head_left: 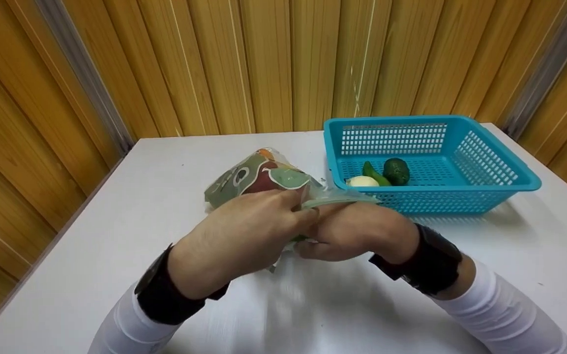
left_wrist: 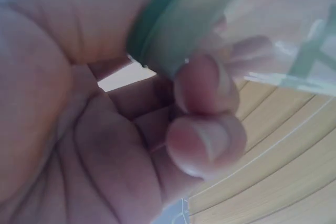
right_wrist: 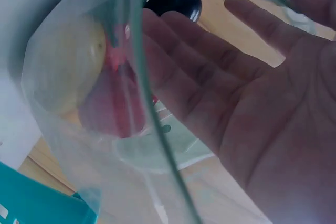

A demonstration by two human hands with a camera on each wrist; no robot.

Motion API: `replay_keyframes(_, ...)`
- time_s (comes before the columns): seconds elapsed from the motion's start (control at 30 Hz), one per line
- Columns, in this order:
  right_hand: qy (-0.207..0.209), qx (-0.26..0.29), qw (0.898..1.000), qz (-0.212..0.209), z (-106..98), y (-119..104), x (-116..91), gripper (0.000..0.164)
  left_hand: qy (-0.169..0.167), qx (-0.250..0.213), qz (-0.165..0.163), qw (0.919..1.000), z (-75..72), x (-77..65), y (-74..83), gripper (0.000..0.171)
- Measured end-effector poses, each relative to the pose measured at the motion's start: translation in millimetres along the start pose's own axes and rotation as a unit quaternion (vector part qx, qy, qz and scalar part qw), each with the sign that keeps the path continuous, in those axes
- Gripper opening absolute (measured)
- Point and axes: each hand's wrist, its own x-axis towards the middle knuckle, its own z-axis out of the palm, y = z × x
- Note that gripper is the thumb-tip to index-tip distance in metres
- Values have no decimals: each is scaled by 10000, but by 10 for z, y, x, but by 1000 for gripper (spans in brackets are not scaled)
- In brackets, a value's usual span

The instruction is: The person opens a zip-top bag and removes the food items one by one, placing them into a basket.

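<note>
A clear zip bag with a green and maroon print (head_left: pixel 251 177) lies on the table, its green-edged mouth held up. My left hand (head_left: pixel 249 226) pinches that rim between thumb and fingers, and the green strip (left_wrist: pixel 157 19) shows in the left wrist view. My right hand (head_left: pixel 357 231) reaches into the bag's mouth with its fingers stretched out. In the right wrist view, a glossy dark round thing (right_wrist: pixel 181 3) is near the fingertips; whether they touch it I cannot tell. A yellowish rounded thing (right_wrist: pixel 79 61) and a red thing (right_wrist: pixel 113 100) sit inside the bag.
A turquoise basket (head_left: pixel 460 189) stands right of the bag, close to its mouth. Inside lie a white round vegetable (head_left: pixel 362 181), a green pepper (head_left: pixel 374 174) and a dark green avocado-like thing (head_left: pixel 396 171). A wood-patterned wall (head_left: pixel 263 64) rises behind the white table (head_left: pixel 165 172).
</note>
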Motion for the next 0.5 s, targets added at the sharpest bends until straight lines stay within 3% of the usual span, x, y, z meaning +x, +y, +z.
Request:
replay_keyframes(0.17,95,630,9973,363,13,40,-5,63,-66,120,91,9999,11,-13,48,40)
replay_keyframes(0.23,-5,497,9971,572,31,29,40,63,-45,140,173,9997,16,-14,55,37)
replay_keyframes(0.3,-159,3,9976,668,65,3,106,62,-24,160,264,9995,20,-14,55,34)
replay_keyframes(0.37,-168,-474,9977,456,122,-13,173,59,-10,132,313,9994,19,-9,49,31)
replay_keyframes(0.43,121,-846,9963,125,194,-13,221,58,-29,114,351,9993,17,-3,44,30)
replay_keyframes(0.5,555,-834,9948,-177,270,3,255,58,-94,40,348,9993,15,5,41,31)
